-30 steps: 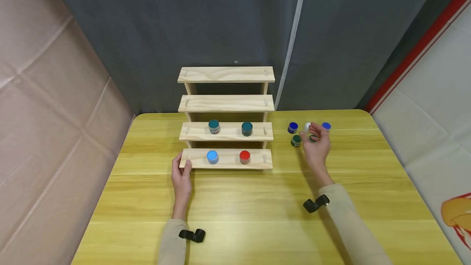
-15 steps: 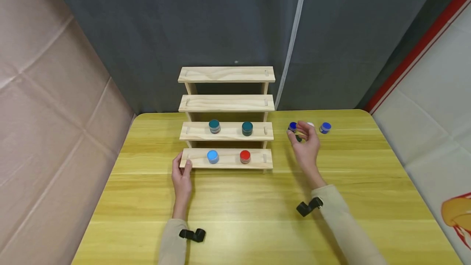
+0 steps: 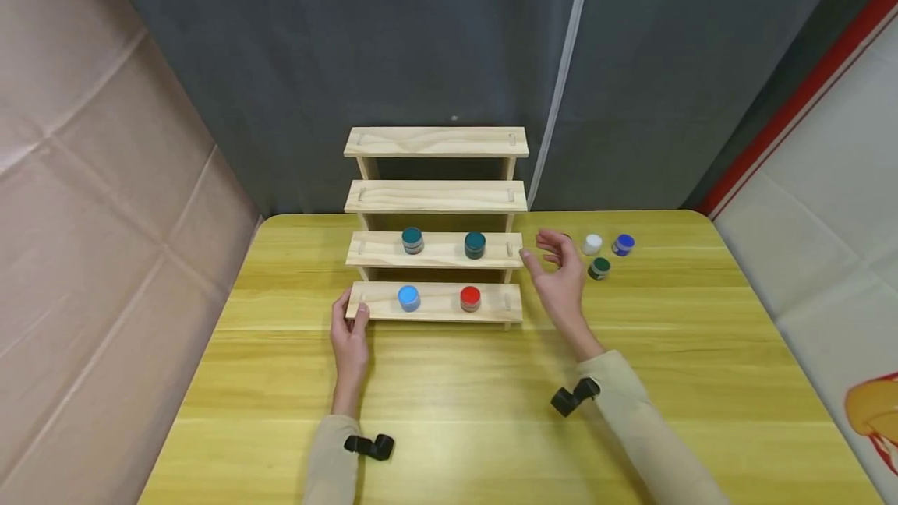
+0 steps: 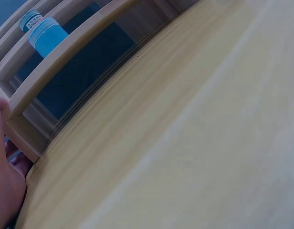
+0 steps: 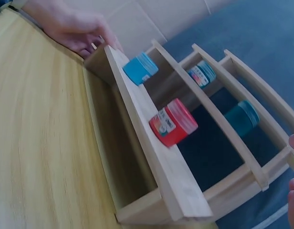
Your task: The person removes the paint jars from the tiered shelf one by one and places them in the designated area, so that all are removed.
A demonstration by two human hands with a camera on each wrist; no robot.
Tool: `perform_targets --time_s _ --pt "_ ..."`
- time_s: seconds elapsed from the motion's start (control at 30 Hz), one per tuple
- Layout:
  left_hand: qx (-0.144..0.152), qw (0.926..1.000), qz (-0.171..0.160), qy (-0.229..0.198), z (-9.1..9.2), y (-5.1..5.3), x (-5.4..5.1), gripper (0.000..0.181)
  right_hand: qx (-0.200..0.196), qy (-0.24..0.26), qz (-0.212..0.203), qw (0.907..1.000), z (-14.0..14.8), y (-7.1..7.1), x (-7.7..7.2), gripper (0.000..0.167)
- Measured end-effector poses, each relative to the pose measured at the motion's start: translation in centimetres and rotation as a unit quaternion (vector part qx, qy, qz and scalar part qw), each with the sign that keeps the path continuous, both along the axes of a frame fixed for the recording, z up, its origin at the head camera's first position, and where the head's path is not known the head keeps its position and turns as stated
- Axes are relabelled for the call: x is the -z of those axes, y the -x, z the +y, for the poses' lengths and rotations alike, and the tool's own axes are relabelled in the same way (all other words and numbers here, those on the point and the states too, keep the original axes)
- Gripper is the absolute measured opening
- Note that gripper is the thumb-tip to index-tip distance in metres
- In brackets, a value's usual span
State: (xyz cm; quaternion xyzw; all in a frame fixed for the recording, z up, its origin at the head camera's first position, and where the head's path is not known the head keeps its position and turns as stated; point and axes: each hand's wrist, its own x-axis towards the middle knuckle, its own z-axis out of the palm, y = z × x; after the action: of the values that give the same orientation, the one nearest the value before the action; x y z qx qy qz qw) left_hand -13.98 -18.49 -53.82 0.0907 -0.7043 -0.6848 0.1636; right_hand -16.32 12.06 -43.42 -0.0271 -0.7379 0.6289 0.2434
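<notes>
My left hand (image 3: 349,345) grips the left end of the lowest board of a four-step wooden shelf (image 3: 435,196), thumb on top. In the head view my right hand (image 3: 559,287) is just right of the shelf, thumb and forefinger apart with nothing visible between them. A light blue jar (image 3: 409,298) and a red jar (image 3: 470,298) stand on the lowest board, two teal-lidded jars (image 3: 412,240) (image 3: 475,245) on the board above. To the right of my right hand stand a white-lidded jar (image 3: 592,245), a blue-lidded jar (image 3: 623,245) and a green-lidded jar (image 3: 599,268).
The yellow wood table (image 3: 449,396) extends in front of the shelf. A dark grey curtain (image 3: 316,61) hangs behind it. Pale panels flank the table at left and right. Something small and dark red shows behind my right fingers.
My right hand has moved left from the loose jars toward the shelf, uncovering the white-lidded and green-lidded ones. The dark blue and nearer green jars are now out of sight. My left hand stays put.
</notes>
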Motion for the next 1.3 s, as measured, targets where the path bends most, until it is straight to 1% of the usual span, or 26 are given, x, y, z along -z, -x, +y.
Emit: perform_targets --time_s 0.17,0.33,0.43,0.57,0.77,0.93,1.13,1.3 --pt "-0.003 1.0000 0.002 0.003 0.0 0.0 0.0 0.044 -0.024 -0.016 -0.011 0.9995 -0.9 -0.1 -0.8 0.044" --pt "-0.002 1.0000 0.000 0.001 -0.1 0.1 0.1 0.045 -0.057 -0.021 -0.035 0.9975 -1.5 0.2 -0.8 0.045" --pt "0.000 1.0000 -0.003 0.000 -0.1 0.2 0.2 0.045 -0.071 -0.026 -0.048 0.9960 -1.6 1.1 0.2 0.046" --pt "-0.001 1.0000 -0.002 0.002 -0.1 0.1 0.2 0.045 -0.091 -0.052 -0.052 0.9931 -2.0 2.4 1.6 0.049" --pt "0.002 1.0000 0.001 -0.002 0.0 0.0 0.2 0.045 -0.116 -0.091 -0.064 0.9870 -2.9 2.8 1.6 0.051" --pt "0.002 1.0000 0.000 0.001 0.0 0.0 0.2 0.045 -0.123 -0.116 -0.066 0.9835 -3.4 3.0 1.4 0.050" --pt "0.003 1.0000 -0.005 -0.004 0.0 0.1 0.0 0.045 -0.121 -0.149 -0.065 0.9792 -3.8 3.3 1.4 0.047" --pt "0.002 1.0000 -0.003 -0.003 0.0 0.1 0.1 0.045 -0.119 -0.191 -0.054 0.9729 -3.8 3.7 1.7 0.042"
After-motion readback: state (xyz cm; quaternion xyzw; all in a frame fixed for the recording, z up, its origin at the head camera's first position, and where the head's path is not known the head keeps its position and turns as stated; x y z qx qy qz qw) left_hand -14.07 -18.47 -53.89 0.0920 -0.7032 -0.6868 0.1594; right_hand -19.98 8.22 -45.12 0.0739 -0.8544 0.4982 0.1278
